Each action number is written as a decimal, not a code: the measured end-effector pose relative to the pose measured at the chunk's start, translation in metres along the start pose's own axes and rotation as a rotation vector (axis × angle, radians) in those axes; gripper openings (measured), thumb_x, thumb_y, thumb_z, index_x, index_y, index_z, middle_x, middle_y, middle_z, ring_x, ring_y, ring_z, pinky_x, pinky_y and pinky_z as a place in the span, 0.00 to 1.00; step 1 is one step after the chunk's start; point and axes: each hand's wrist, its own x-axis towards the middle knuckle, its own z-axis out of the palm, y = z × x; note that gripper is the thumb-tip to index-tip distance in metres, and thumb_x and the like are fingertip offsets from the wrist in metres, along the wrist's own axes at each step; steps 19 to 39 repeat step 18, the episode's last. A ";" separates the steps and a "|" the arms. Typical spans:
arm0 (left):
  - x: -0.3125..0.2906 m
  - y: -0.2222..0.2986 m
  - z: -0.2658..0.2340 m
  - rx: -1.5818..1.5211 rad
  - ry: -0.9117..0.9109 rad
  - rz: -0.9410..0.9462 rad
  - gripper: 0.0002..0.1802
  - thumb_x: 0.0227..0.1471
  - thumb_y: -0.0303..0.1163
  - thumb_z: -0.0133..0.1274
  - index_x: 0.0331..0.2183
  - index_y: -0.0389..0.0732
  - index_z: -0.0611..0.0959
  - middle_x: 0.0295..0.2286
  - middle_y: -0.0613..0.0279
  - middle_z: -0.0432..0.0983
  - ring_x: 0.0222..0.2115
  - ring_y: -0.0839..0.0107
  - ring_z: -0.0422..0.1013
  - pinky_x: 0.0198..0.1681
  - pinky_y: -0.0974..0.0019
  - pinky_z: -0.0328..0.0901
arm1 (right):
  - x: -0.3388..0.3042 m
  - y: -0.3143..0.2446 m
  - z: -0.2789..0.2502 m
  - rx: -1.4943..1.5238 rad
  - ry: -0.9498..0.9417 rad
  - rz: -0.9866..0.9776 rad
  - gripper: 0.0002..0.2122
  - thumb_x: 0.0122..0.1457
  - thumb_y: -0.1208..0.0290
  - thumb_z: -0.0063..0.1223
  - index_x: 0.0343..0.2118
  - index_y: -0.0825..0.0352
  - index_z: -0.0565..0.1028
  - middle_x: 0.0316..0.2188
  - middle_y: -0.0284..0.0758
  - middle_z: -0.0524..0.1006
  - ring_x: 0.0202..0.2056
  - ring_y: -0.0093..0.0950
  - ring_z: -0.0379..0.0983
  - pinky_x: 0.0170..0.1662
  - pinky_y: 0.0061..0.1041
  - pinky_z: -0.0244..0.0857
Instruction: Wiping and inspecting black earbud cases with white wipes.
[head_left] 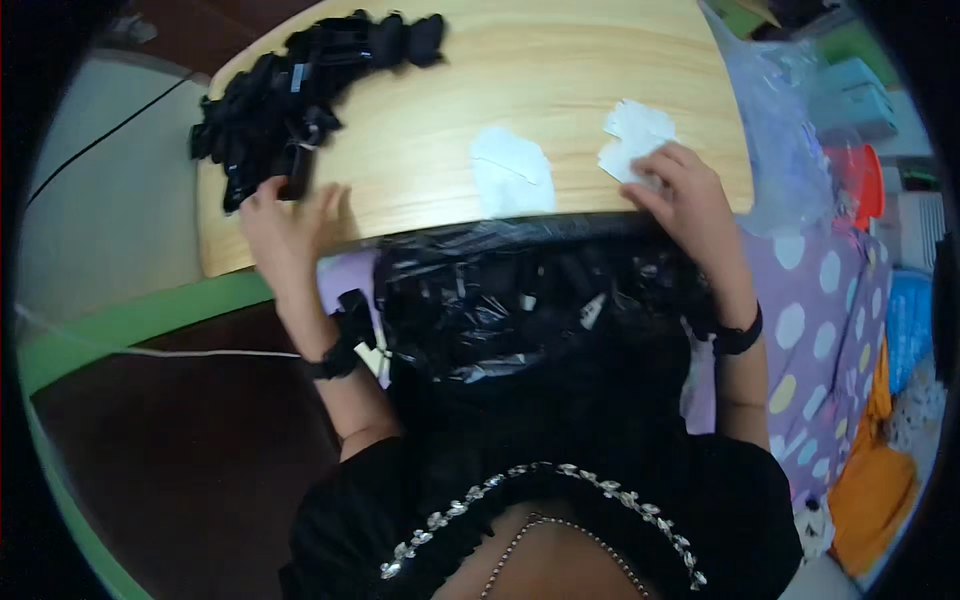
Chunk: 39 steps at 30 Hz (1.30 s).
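Observation:
My left hand [285, 228] is at the near end of a long heap of black bundled items [265, 110], too dark to identify. Its thumb and fingers are spread apart, with the fingertips touching or nearly touching the lowest bundle. On the right of the wooden table, my right hand [690, 200] is curled, thumb and fingers pinching at the lower edge of an irregular white paper piece [640, 128]. Another white paper piece [512, 172], rounded at the top, lies near the table's front edge. Across my lap sits a black plastic bag [470, 320] containing dark items with small white tags.
The light wooden table [420, 140] has a rounded far-left corner. Clear plastic bags [785, 130] hang beside its right edge, with a red container [855, 185] beyond. A purple dotted cloth [815, 310] lies at the right. A pale cord [200, 353] crosses at the left.

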 end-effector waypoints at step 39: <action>-0.056 0.078 -0.035 -1.029 -0.128 -0.055 0.15 0.49 0.31 0.58 0.41 0.40 0.76 0.50 0.49 0.64 0.39 0.61 0.73 0.40 0.71 0.70 | 0.000 0.002 -0.004 -0.083 -0.137 0.223 0.07 0.50 0.72 0.56 0.33 0.65 0.75 0.31 0.36 0.76 0.32 0.29 0.74 0.33 0.26 0.68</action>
